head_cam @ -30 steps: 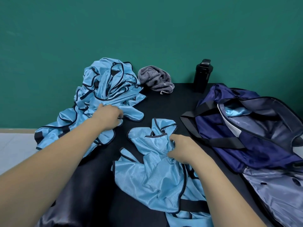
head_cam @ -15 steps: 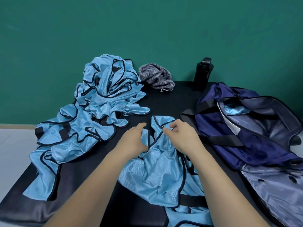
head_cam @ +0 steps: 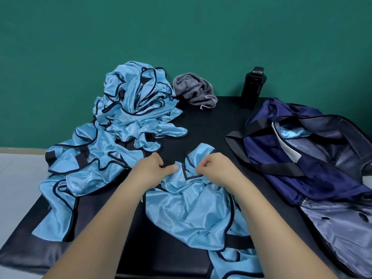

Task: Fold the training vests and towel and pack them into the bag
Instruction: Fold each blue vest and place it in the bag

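One light blue training vest (head_cam: pixel 189 208) with black trim lies crumpled on the black table in front of me. My left hand (head_cam: pixel 152 170) pinches its upper edge on the left. My right hand (head_cam: pixel 217 171) grips the fabric at the black neckline trim, a little to the right. A heap of more blue vests (head_cam: pixel 128 121) fills the table's back left. A grey striped towel (head_cam: pixel 194 90) lies bunched behind it near the wall. The navy bag (head_cam: pixel 314 158) lies open at the right with blue fabric inside.
A black bottle (head_cam: pixel 253 86) stands at the back of the black table (head_cam: pixel 209 125), between the towel and the bag. A green wall rises right behind the table. The vest heap hangs over the table's left edge, with pale floor beyond.
My left hand left the vest heap and came to the single vest beside my right hand. Both hands now hold the vest's top edge, closer together.
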`<state>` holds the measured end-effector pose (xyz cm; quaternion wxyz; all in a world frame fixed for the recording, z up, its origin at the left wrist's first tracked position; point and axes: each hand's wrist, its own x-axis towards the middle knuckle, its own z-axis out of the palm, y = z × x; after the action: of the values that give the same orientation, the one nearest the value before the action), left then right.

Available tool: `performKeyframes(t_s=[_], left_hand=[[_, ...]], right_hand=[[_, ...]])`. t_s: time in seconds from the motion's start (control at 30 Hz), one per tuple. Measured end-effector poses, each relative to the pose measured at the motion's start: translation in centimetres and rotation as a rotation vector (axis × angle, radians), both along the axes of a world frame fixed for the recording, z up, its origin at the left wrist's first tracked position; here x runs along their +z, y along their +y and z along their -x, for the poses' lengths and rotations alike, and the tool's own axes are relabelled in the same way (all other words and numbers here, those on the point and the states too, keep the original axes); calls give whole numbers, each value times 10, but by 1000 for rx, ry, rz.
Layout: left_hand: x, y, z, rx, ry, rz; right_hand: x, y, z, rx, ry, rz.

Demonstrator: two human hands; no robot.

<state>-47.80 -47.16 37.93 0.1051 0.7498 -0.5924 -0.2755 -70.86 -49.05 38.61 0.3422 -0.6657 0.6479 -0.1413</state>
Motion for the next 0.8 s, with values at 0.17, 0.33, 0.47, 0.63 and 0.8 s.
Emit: performKeyframes(t_s=[0.17,0.33,0.47,0.63,0.8], left_hand=[[-4,-1,9,-81,144,27],[14,6,-3,45,445,79],[36,16,-15,169,678,50],[41,51,-35,80,716,-11],[41,79,-43,79,703,61]], right_hand=[[19,7,26,118,115,-99],[26,15,43,212,260,-163],[17,10,26,126,218,-91],[-11,-2,-1,-72,224,79],[-16,5,-1,-23,332,291]])
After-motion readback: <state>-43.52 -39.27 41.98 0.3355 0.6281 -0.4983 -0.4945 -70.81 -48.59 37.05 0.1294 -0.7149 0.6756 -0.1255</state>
